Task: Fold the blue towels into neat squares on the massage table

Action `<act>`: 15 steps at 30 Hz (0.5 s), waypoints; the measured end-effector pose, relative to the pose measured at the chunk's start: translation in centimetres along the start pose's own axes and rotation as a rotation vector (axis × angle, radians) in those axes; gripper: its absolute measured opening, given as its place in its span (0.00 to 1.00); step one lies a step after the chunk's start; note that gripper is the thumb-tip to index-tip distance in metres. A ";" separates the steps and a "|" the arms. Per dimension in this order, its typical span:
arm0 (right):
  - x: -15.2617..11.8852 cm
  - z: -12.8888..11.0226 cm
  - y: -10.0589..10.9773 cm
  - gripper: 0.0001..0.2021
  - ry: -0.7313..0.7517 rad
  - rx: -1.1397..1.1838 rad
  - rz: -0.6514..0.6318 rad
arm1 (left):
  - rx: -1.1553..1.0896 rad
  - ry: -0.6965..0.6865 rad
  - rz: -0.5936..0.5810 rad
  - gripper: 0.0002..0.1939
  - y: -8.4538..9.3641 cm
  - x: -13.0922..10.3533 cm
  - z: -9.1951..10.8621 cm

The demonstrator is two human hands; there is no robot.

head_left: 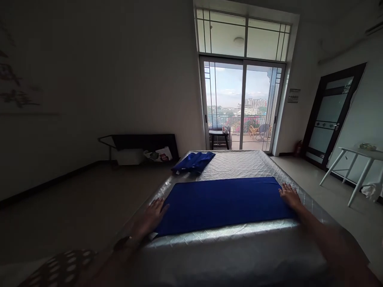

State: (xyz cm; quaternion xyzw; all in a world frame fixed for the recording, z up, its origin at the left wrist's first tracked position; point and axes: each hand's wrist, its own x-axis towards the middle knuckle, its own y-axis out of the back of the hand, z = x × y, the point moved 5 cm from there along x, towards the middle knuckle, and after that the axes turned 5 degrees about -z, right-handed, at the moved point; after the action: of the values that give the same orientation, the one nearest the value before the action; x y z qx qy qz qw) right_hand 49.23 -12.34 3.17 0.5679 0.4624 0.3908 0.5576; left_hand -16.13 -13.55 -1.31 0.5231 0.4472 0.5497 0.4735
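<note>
A blue cloth (224, 203), flat and folded into a long rectangle, lies across the mattress (239, 161). At its left end rests my left hand (154, 215), fingers stretched out along the edge. My right hand (289, 194) lies flat at the opposite end, fingers extended and touching the cloth's right edge. Neither hand grips anything. Farther back, near the mattress's left edge, sits a second blue cloth (194, 162), loosely bunched. A small white tag (153, 235) sticks out at the near left corner of the flat cloth.
Past the mattress is a glass sliding door (243, 105) onto a balcony. A dark low bench (143, 147) with boxes beneath stands by the left wall. On the right are a white table (363, 153), a dark-framed door (333, 115) and a fire extinguisher (298, 148).
</note>
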 end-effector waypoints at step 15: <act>-11.3 -19.6 -4.2 0.36 0.499 0.128 -0.231 | -0.058 -0.391 -0.188 0.30 -1.7 -2.7 19.7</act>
State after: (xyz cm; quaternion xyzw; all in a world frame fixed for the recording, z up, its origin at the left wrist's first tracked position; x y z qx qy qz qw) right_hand 27.02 -18.11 1.24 0.4317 0.6708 0.4225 0.4303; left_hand 3.66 -16.02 -2.30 0.5619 0.3776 0.4041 0.6152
